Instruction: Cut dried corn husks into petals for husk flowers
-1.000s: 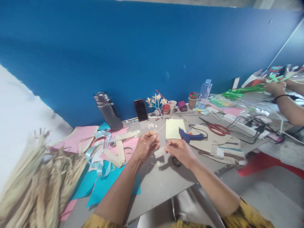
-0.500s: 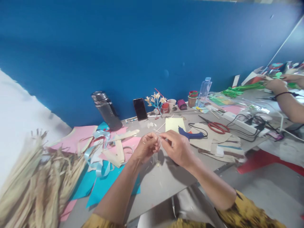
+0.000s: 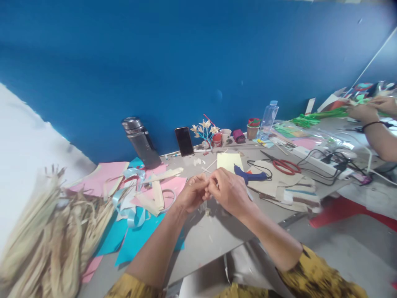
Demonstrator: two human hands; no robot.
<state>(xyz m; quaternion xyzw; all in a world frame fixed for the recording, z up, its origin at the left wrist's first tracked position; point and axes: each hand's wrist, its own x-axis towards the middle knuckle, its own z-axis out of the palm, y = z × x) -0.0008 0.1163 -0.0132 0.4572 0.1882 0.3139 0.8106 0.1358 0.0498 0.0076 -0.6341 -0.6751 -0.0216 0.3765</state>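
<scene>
My left hand (image 3: 195, 191) and my right hand (image 3: 228, 188) meet above the middle of the grey table, fingertips pinched together and touching. Whatever small thing lies between the fingers is hidden. Below them on the table is a small pale scrap (image 3: 207, 212). Just beyond my right hand lie a yellow sheet of paper (image 3: 228, 159) and a blue glue gun (image 3: 252, 174) with its black cord. To the left of my left hand, strips of pale husk (image 3: 157, 194) rest on pink paper (image 3: 148, 195), beside a curl of light blue ribbon (image 3: 136, 217).
Dried corn husks (image 3: 58, 244) pile up at the left. A thermos (image 3: 141, 142), phone (image 3: 184, 141), husk flowers (image 3: 205, 130) and plastic bottle (image 3: 268, 120) stand along the blue wall. Red-handled scissors (image 3: 285, 166) and a power strip (image 3: 319, 161) lie right. A co-worker's hands (image 3: 366, 109) hold green material.
My right hand has shifted slightly left, its fingers curling closer against my left fingertips. The view has moved a little; the things on the table stay put.
</scene>
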